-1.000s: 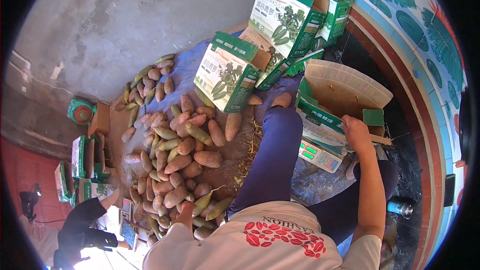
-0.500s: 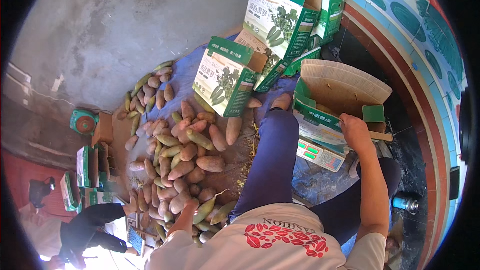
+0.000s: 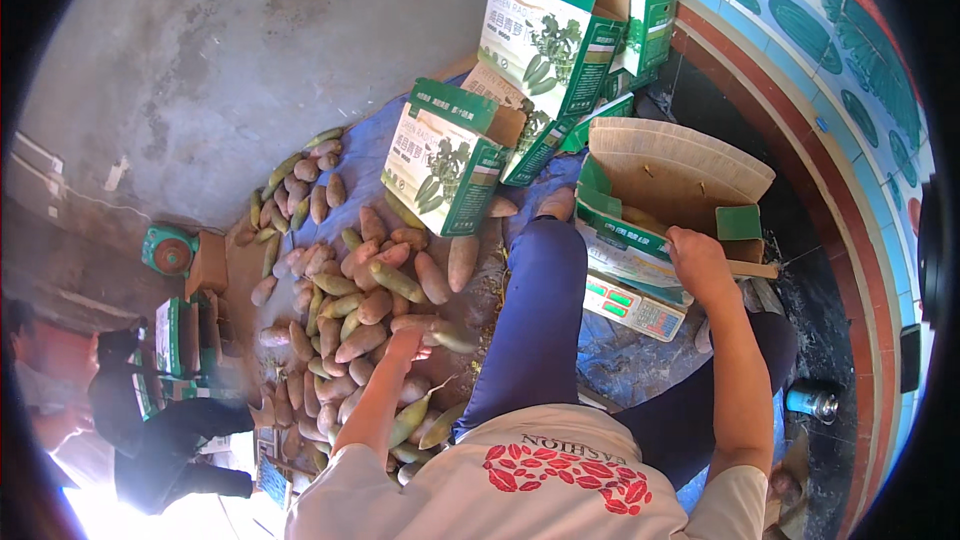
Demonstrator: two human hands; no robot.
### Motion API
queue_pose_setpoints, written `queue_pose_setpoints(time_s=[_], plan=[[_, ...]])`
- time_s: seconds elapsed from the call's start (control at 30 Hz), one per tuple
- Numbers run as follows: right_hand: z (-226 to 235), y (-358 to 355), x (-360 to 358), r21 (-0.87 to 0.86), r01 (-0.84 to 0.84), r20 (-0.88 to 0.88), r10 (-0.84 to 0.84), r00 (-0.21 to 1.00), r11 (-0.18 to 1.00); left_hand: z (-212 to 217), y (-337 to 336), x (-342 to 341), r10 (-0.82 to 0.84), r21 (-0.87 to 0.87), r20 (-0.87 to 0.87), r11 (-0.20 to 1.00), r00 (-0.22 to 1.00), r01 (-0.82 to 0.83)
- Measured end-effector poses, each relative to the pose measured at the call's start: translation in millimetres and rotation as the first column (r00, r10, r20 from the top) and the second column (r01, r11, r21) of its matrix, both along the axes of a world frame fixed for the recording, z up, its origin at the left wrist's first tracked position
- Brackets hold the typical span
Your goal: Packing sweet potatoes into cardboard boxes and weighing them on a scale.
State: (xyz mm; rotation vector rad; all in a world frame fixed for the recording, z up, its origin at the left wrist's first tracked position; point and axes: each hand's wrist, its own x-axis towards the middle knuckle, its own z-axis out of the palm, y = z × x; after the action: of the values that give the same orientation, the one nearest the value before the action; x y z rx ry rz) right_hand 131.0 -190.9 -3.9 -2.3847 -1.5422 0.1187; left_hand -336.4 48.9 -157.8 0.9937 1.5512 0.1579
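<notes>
Over the heap of radishes (image 3: 340, 345) on my left, my left hand (image 3: 406, 348) is closed on a long green radish (image 3: 455, 337), smeared by motion. Its fingers are partly hidden beneath the radish. My right hand (image 3: 697, 262) grips the near edge of an open green and white carton (image 3: 625, 233) with its brown flap (image 3: 680, 155) up. Only a little of the carton's inside shows, with something brownish in it. The carton rests on a weighing scale (image 3: 632, 308) with lit green displays.
Green and white cartons (image 3: 545, 35) stand beyond the heap, one (image 3: 440, 160) beside the radishes. A blue tarp (image 3: 370, 155) lies underneath. A small blue canister (image 3: 811, 402) stands at right. Another person (image 3: 150, 440) is at far left, near more cartons (image 3: 178, 335).
My left hand has moved forward from the near part of the heap and now holds a radish. My right hand stays on the carton's edge. The other person has shifted.
</notes>
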Motion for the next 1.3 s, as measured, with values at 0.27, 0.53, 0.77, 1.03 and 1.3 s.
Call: queue_pose_setpoints(time_s=[0.27, 0.53, 0.77, 1.03, 1.3], plan=[[-4, -5, -1, 0.019, -0.02, 0.034, 0.02, 0.999, 1.0, 93, 17, 114, -0.206, 0.232, 0.263, 0.962, 0.943, 0.146], [0, -4, -5, -0.046, -0.064, 0.069, 0.067, 0.995, 0.997, 174, 37, 198, -0.221, 0.259, 0.677, 0.964, 0.702, 0.055], [1, -4, -7, -0.119, -0.066, 0.092, 0.077, 0.993, 0.991, 275, -20, 274, -0.536, 0.578, 0.705, 0.814, 0.464, 0.061], [2, -5, -8, -0.124, -0.078, 0.103, 0.091, 0.991, 0.989, 258, -63, 358, -0.457, 0.33, 0.849, 0.851, 0.266, 0.409], [9, -6, -12, -0.154, -0.074, 0.08, 0.087, 0.993, 0.985, 213, -108, 419, -0.532, 0.227, 0.697, 0.8, 0.481, 0.556]])
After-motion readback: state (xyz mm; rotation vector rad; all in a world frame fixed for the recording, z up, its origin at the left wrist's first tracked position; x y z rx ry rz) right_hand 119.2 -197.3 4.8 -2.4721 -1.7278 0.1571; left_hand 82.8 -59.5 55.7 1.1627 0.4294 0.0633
